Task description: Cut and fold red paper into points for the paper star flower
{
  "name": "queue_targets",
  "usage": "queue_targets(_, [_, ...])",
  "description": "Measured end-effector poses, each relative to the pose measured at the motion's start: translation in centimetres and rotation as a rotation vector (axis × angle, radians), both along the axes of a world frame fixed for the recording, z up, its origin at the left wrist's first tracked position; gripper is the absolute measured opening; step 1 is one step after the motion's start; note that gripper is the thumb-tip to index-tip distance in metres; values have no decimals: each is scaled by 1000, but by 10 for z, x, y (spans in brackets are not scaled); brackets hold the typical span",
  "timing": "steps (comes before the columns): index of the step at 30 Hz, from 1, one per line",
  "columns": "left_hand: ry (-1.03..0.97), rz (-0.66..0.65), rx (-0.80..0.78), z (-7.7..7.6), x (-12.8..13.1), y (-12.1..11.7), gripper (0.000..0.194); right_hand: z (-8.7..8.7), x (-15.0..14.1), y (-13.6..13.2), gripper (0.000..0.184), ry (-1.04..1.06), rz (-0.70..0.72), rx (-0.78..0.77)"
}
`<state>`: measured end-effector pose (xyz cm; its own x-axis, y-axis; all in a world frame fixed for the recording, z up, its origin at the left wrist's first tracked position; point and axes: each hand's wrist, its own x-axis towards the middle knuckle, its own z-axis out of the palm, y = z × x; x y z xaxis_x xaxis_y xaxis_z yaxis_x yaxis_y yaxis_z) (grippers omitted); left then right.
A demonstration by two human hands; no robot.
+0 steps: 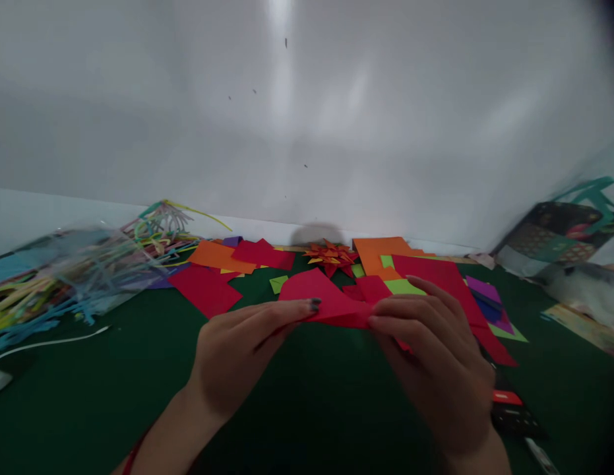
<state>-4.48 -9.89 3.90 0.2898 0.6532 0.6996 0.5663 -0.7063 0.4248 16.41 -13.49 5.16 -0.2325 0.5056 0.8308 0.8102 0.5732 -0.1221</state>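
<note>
A folded sheet of red paper (326,297) is held up above the green table, stretched between my two hands. My left hand (247,343) pinches its left side, fingers on top and the thumb beneath. On the right side, my right hand (435,356) grips the same paper, its fingertips closed at the edge. The sheet is bent along its lower front edge. Behind it sits a folded paper flower (331,256) in red and orange. A small green paper square (278,284) lies just left of the held sheet.
Red sheets (208,290) and orange sheets (380,254) lie about the green table (113,396). Pipe cleaners and plastic wrapping (109,257) pile up at left, near a white cable (54,342). A patterned bag (558,231) and a dark calculator-like object (517,419) are at right.
</note>
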Motion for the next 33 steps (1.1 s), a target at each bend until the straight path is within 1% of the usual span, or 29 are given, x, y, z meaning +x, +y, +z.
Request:
queue_targets(6, [38, -110, -45, 2, -1, -1, 26, 5, 1, -1, 31, -23, -28, -42])
queue_targets(9, [23, -140, -72, 2, -2, -1, 25, 5, 1, -2, 33, -30, -41, -40])
queue_targets(15, [27, -135, -93, 2, -1, -2, 22, 5, 1, -5, 24, 11, -26, -72])
queue_targets(19, [16, -119, -127, 5, -1, -3, 21, 5, 2, -3, 19, 39, -11, -76])
queue_targets(21, [-14, -139, -155, 8, 0, -3, 20, 6, 3, -2, 15, 53, 7, -107])
queue_targets(23, [-45, -165, -191, 11, 0, -3, 18, 8, 4, -2, 12, 68, 35, -170])
queue_targets(26, [-85, -136, -258, 13, 1, -3, 16, 9, 5, -2, 7, 97, 59, -282])
queue_targets(28, [-95, -107, -298, 13, 2, -3, 15, 9, 6, -1, 7, 106, 51, -326])
queue_targets(30, [-103, -78, -321, 11, 2, -3, 13, 8, 8, 0, 7, 85, 45, -331])
queue_targets(33, [-118, -30, -313, 9, 2, -3, 12, 6, 12, 2, 9, 32, 50, -260])
